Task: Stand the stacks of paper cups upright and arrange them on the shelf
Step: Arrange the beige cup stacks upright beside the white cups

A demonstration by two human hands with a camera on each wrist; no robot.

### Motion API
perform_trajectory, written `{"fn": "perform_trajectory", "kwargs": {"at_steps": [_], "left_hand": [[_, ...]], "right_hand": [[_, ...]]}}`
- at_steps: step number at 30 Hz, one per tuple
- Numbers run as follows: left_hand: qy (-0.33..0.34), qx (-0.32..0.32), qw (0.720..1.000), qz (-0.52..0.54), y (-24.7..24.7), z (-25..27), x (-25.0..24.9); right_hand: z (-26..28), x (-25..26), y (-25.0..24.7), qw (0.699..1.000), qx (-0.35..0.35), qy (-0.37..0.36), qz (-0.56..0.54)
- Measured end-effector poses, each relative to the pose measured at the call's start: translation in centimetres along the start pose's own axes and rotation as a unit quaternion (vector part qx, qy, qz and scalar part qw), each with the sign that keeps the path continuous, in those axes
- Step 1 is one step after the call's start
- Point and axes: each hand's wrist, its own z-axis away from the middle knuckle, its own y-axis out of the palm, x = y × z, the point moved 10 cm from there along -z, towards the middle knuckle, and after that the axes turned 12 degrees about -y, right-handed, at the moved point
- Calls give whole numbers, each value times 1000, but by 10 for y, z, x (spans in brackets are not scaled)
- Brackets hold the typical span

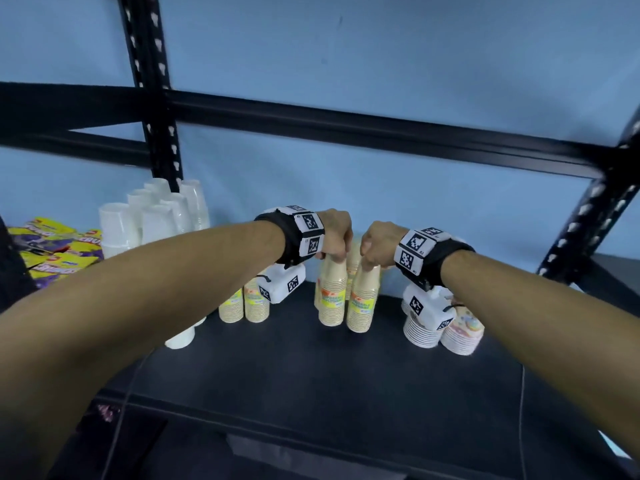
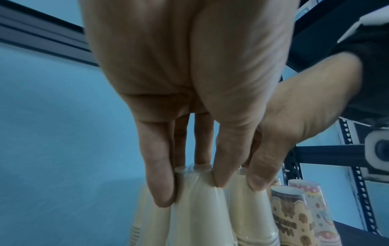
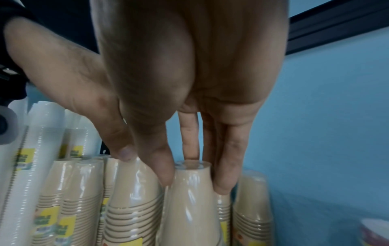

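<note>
Two upright beige paper cup stacks in clear wrap stand side by side mid-shelf. My left hand (image 1: 334, 245) grips the top of the left stack (image 1: 332, 303) from above. My right hand (image 1: 372, 252) grips the top of the right stack (image 1: 363, 306). In the left wrist view the left hand (image 2: 202, 186) has its fingers (image 2: 162, 188) down round the cap of its stack (image 2: 195, 213). The right wrist view shows my right hand (image 3: 189, 174) pinching its stack (image 3: 189, 208), with the thumb on the neighbouring stack (image 3: 134, 191). Both stacks rest on the dark shelf board (image 1: 311, 375).
More beige stacks (image 1: 244, 304) stand to the left, and tall white stacks (image 1: 156, 216) at the back left. A white stack (image 1: 420, 329) and a patterned stack (image 1: 462, 332) stand on the right. Snack packets (image 1: 52, 251) lie far left. A black crossbeam (image 1: 346, 123) runs overhead.
</note>
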Motion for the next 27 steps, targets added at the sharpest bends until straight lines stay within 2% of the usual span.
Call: {"fn": "perform_trajectory", "kwargs": {"at_steps": [8, 13, 27], "left_hand": [[51, -44, 997, -43, 5, -19, -41], [46, -65, 994, -73, 10, -33, -53], [31, -21, 995, -88, 31, -61, -50]], "right_hand": [[-2, -48, 6, 999, -13, 41, -13], [-8, -64, 8, 999, -29, 40, -14], [-34, -75, 22, 998, -23, 23, -46]]}}
